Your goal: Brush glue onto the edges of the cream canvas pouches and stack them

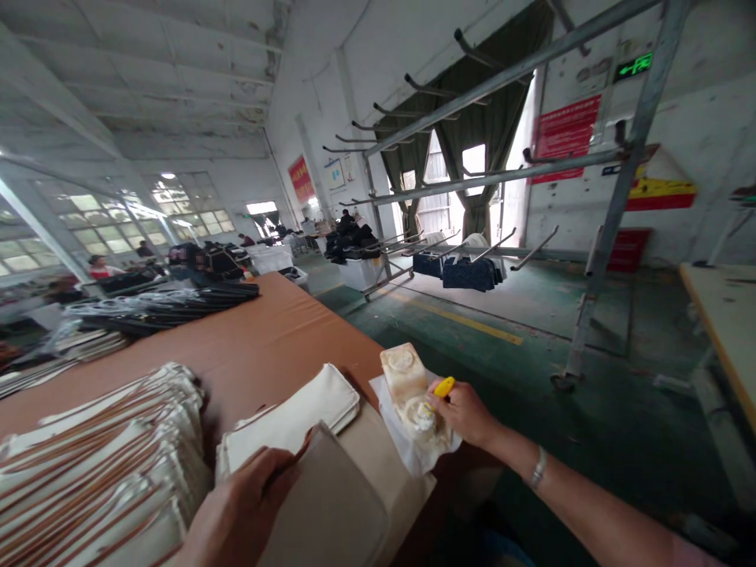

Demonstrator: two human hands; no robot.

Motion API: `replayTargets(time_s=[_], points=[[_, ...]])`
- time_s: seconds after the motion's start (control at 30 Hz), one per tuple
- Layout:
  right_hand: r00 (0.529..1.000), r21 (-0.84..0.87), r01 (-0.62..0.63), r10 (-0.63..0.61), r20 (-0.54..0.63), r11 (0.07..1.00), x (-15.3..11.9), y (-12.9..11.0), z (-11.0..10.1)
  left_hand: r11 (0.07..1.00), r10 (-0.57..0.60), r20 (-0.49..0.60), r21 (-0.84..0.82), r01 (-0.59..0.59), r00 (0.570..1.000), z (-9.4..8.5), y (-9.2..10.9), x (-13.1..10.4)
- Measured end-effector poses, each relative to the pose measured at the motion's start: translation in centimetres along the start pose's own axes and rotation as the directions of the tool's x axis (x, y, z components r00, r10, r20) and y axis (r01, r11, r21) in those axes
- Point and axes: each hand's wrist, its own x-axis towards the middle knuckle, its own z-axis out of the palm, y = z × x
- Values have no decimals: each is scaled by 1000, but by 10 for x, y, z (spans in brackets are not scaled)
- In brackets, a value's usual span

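Observation:
My left hand (245,504) grips the upper corner of a flat beige bag piece (331,504) with brown edging, thumb on top. My right hand (469,413) is closed around a yellow-handled brush (444,387), its tip down at the round opening of a crusted glue container (405,366). Whitish paste coats that opening. Under the container lies a white sheet (407,449) at the table's edge. Just beyond my left hand rests a cream bag piece (295,417). To the left, many similar cream pieces with brown trim form an overlapping stack (106,465).
The brown-covered table (283,315) carries a row of dark pieces (171,307) farther back. A metal rack (614,205) with prongs stands on the green floor at right, dark quilted bags (469,273) hanging low on it. Another table (726,315) is at far right. People sit in the background.

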Motion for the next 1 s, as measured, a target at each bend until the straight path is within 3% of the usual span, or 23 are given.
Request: replayTargets(time_s=[0.2,0.33,0.5,0.6,0.67,0.77,0.87,0.93,1.0], points=[[1000,-80,9,-10,-17,997,6,8,14,987,-25,-68,-161,13,997,20,3,-36],[999,-86,43,-45,-25,995,1,5,10,985,-21,-45,-172,13,999,25,12,-35],[989,-59,132,-127,81,990,-26,-6,9,963,-22,-1,-267,21,1000,29,17,-31],[987,-13,139,-137,90,990,-40,-10,4,892,-38,57,-448,60,998,35,11,-33],[991,16,119,-120,61,993,-42,-16,1,791,-69,121,-598,128,990,39,7,-35],[1000,162,1,1,-11,987,-39,-36,0,622,-85,190,-757,201,978,45,6,-39],[981,494,-147,190,-37,857,-35,-71,5,528,-81,199,-823,212,977,46,11,-44],[980,628,-157,200,3,762,-35,-96,11,500,-97,212,-835,232,973,45,15,-46],[987,662,-144,157,40,735,-37,-116,17,496,-117,222,-832,251,968,43,19,-48]])
